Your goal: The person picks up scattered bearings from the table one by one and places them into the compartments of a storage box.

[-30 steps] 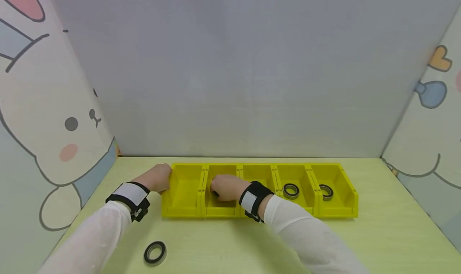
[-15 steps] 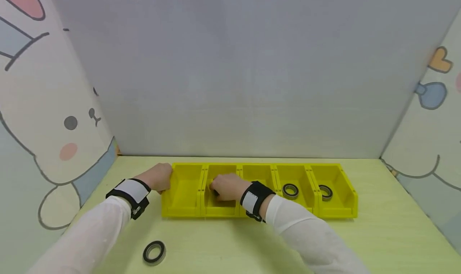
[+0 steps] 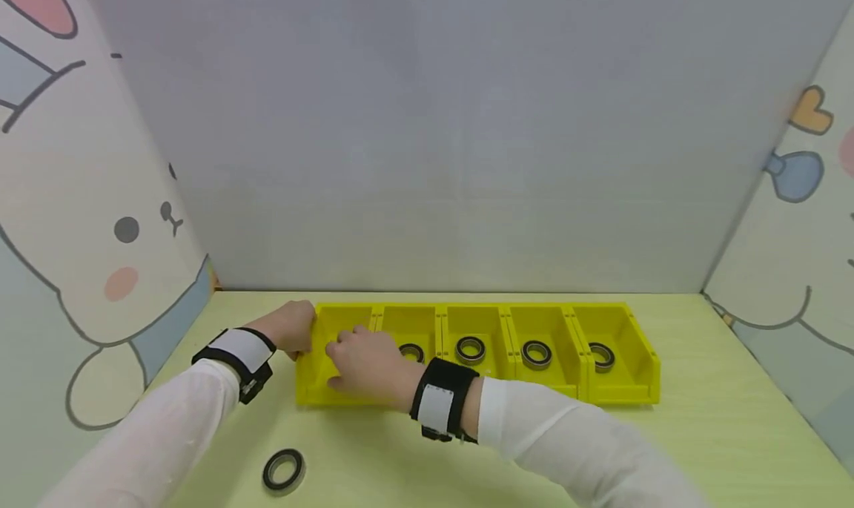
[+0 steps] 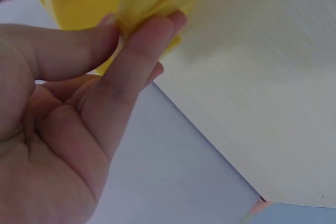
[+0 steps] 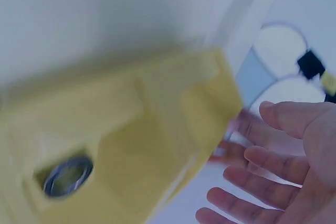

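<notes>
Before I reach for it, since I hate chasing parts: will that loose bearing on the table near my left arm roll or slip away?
The bearing lies flat on the table, so it probably stays put; stood on edge, the round ring would likely roll. It looks like metal with a dark seal, so probably heavy for its size, stiff and smooth. Pinching across the rim may be surest.

A pale green wooden tabletop (image 3: pixel 720 434) fills the bottom. Behind it stands a plain grey back wall (image 3: pixel 454 137). The left side panel (image 3: pixel 80 219) shows a cartoon white rabbit, and the right side panel (image 3: pixel 800 196) shows pastel drawings. The light is soft and even.
</notes>
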### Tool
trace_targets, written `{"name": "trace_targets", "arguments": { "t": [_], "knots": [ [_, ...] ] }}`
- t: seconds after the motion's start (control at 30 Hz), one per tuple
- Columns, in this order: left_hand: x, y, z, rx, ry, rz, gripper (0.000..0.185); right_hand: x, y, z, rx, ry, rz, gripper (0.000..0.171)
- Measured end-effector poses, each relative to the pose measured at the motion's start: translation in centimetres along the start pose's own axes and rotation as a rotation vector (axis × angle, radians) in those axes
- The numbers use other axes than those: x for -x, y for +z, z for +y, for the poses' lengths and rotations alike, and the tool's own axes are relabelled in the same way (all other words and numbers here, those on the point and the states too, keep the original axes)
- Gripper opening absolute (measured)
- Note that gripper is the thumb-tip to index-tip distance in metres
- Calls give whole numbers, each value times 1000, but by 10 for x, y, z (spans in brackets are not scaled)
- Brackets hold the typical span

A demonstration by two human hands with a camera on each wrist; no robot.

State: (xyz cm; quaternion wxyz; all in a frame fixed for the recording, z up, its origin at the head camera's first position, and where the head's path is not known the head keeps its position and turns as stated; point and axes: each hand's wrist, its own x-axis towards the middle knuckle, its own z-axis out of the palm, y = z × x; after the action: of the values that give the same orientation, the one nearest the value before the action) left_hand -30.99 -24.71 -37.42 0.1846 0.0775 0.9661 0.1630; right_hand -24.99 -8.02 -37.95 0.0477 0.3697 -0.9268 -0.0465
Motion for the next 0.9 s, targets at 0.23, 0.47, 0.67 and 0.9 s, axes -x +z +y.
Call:
{"name": "trace_targets", "arguments": {
  "t": [0.23,0.47,0.67,0.9],
  "knots": [
    [6,1,3,-37,40,36,17,5,27,-45,-39,-153,-33,73],
    [4,2,1,-51,35,22,23,1,55,-72,-101,-301,-146,87],
    [2,1,0,-44,14,12,24,-2,72,-81,-199,-341,-210,82],
    [4,-1,1,-18,3,-10,25,-3,76,-84,-251,-337,-274,72]
  ]
}}
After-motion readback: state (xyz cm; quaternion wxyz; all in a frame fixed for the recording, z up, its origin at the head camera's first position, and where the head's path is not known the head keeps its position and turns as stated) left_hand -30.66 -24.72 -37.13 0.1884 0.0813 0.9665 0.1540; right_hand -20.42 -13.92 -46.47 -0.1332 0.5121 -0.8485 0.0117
